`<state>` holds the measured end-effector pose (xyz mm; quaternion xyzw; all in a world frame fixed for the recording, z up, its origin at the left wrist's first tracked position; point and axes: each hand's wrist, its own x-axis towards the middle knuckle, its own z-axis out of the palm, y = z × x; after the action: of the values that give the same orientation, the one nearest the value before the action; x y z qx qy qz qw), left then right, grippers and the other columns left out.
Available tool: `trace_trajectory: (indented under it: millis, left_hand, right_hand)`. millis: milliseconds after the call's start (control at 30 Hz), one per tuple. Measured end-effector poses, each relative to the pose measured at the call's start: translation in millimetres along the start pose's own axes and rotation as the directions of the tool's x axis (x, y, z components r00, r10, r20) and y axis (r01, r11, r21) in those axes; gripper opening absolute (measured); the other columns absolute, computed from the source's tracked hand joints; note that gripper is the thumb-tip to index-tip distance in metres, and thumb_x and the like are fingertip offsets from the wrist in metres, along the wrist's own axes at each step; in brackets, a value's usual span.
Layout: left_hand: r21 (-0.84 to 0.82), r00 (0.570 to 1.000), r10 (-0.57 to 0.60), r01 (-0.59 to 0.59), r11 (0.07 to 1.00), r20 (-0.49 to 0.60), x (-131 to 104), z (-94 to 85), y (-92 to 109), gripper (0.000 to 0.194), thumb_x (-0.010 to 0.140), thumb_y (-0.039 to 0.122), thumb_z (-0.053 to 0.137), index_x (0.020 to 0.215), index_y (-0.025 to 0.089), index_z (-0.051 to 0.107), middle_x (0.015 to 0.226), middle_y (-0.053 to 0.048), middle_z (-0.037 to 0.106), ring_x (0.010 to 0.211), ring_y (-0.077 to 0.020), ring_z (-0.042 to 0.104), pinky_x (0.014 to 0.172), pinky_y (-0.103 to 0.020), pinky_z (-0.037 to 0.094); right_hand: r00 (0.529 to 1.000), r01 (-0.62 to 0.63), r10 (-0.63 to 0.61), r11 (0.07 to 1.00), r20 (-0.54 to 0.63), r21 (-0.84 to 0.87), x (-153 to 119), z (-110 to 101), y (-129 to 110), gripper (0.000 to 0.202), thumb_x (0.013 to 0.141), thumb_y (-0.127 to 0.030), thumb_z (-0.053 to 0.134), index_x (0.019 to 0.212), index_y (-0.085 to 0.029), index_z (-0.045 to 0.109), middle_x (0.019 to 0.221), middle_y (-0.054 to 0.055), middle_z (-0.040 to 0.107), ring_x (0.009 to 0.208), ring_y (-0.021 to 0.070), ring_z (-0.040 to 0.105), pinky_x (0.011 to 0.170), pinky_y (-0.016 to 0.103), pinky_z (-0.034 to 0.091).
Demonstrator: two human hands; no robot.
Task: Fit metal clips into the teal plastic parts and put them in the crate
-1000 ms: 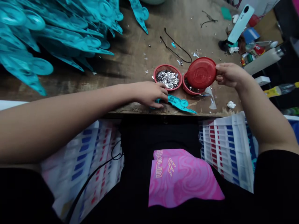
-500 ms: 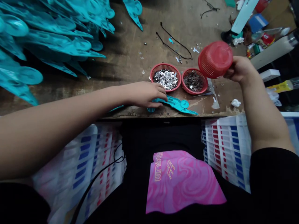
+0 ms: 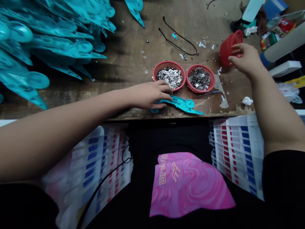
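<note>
My left hand (image 3: 151, 95) lies over one end of a long teal plastic piece (image 3: 183, 103) with a round disc and a pointed tip, at the table's front edge. Its thumb and fingers straddle the piece, and the palm hides the rest. Far to the right, my right hand (image 3: 247, 58) is at a red plastic basket (image 3: 226, 51), which is tipped on its side. Thumb and fingers stand apart in front of the basket's rim. Between the hands sit a red basket (image 3: 156, 71) of shiny metal bits and another red basket (image 3: 212, 74) of darker small metal parts.
A big heap of similar teal pieces (image 3: 59, 44) covers the left. A black cord (image 3: 183, 49), white scraps and a thin metal tool (image 3: 211, 93) lie on the wooden table (image 3: 133, 66). Bottles and tubes crowd the right. Plastic crates (image 3: 235, 149) flank my lap.
My right hand has carried the red basket away to the right and back from the filled baskets, and its fingers have loosened. My left hand stays on the teal piece.
</note>
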<state>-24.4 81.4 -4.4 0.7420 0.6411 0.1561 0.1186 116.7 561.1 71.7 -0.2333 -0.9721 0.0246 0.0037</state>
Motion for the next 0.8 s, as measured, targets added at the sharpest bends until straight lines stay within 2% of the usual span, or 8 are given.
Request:
trace_trajectory:
  millis: [67, 167, 300, 367, 433, 600, 700, 800]
  left_hand:
    - [0.025, 0.999, -0.025, 0.024, 0.999, 0.041, 0, -1.1, 6, 0.038, 0.122, 0.039, 0.07, 0.147, 0.024, 0.094, 0.167, -0.018, 0.083, 0.166, -0.0418, 0.07, 0.144, -0.062, 0.06]
    - [0.062, 0.991, -0.071, 0.065, 0.996, 0.113, 1, -1.8, 15, 0.037, 0.122, 0.036, 0.072, 0.151, 0.026, 0.094, 0.173, -0.018, 0.083, 0.172, -0.0432, 0.067, 0.145, -0.061, 0.06]
    - [0.072, 0.987, -0.094, 0.085, 0.994, 0.131, 2, -0.1, 21, 0.038, 0.119, 0.033, 0.079, 0.154, 0.027, 0.094, 0.179, -0.016, 0.082, 0.18, -0.0421, 0.065, 0.151, -0.058, 0.057]
    - [0.066, 0.986, -0.096, 0.087, 0.994, 0.138, 2, -1.3, 21, 0.04, 0.12, 0.029, 0.078, 0.157, 0.027, 0.092, 0.186, -0.014, 0.078, 0.186, -0.0402, 0.06, 0.155, -0.057, 0.055]
    - [0.044, 0.982, -0.096, 0.09, 0.995, 0.16, 1, -5.9, 20, 0.044, 0.122, 0.026, 0.073, 0.163, 0.025, 0.089, 0.196, -0.012, 0.07, 0.193, -0.0382, 0.054, 0.157, -0.056, 0.053]
    - [-0.056, 0.981, -0.068, 0.08, 0.995, 0.183, -3, -18.8, 21, 0.054, 0.126, 0.032, 0.063, 0.177, 0.024, 0.081, 0.204, -0.012, 0.061, 0.197, -0.0348, 0.051, 0.159, -0.055, 0.052]
    - [-0.09, 0.968, -0.053, 0.077, 0.993, 0.244, -2, -11.5, 24, 0.062, 0.126, 0.036, 0.064, 0.185, 0.023, 0.074, 0.205, -0.013, 0.058, 0.195, -0.0317, 0.055, 0.163, -0.051, 0.045]
    - [-0.049, 0.938, -0.1, 0.123, 0.991, 0.331, 0, 4.5, 25, 0.08, 0.12, 0.036, 0.072, 0.197, 0.018, 0.06, 0.214, -0.016, 0.04, 0.201, -0.0337, 0.044, 0.165, -0.05, 0.039]
  right_hand:
    - [0.994, 0.109, -0.109, 0.994, 0.006, 0.029, -10, -10, -18, 0.043, 0.131, -0.03, 0.08, 0.162, -0.003, 0.088, 0.158, 0.026, 0.084, 0.142, 0.0221, 0.08, 0.126, 0.035, 0.054]
    - [0.96, 0.272, -0.276, 0.96, 0.052, 0.071, -22, -18, -46, 0.037, 0.125, -0.029, 0.084, 0.155, -0.01, 0.094, 0.156, 0.026, 0.085, 0.133, 0.0281, 0.077, 0.124, 0.04, 0.057]
    - [0.786, 0.482, -0.478, 0.871, 0.393, 0.096, -24, -1, -68, 0.046, 0.117, -0.03, 0.092, 0.162, -0.02, 0.095, 0.14, 0.014, 0.092, 0.114, 0.0276, 0.078, 0.107, 0.038, 0.057]
    - [0.754, 0.527, -0.47, 0.85, 0.459, 0.005, -21, 10, -72, 0.041, 0.114, -0.029, 0.093, 0.154, -0.027, 0.099, 0.132, 0.008, 0.094, 0.109, 0.0286, 0.078, 0.102, 0.039, 0.056]
    - [0.769, 0.53, -0.456, 0.847, 0.448, -0.046, -19, 15, -74, 0.032, 0.119, -0.029, 0.088, 0.148, -0.027, 0.102, 0.129, 0.007, 0.094, 0.107, 0.0282, 0.079, 0.101, 0.04, 0.055]
    - [0.823, 0.478, -0.444, 0.878, 0.353, -0.01, -20, 4, -74, 0.029, 0.129, -0.02, 0.082, 0.15, -0.014, 0.1, 0.136, 0.016, 0.094, 0.109, 0.0227, 0.08, 0.107, 0.039, 0.053]
    - [0.864, 0.419, -0.382, 0.907, 0.329, -0.047, -24, -3, -76, 0.021, 0.127, -0.02, 0.088, 0.141, -0.011, 0.101, 0.127, 0.018, 0.094, 0.103, 0.02, 0.079, 0.103, 0.039, 0.051]
    - [0.878, 0.393, -0.373, 0.92, 0.3, -0.004, -27, -4, -80, 0.014, 0.123, -0.018, 0.093, 0.134, -0.012, 0.1, 0.123, 0.017, 0.094, 0.101, 0.0181, 0.08, 0.103, 0.038, 0.052]
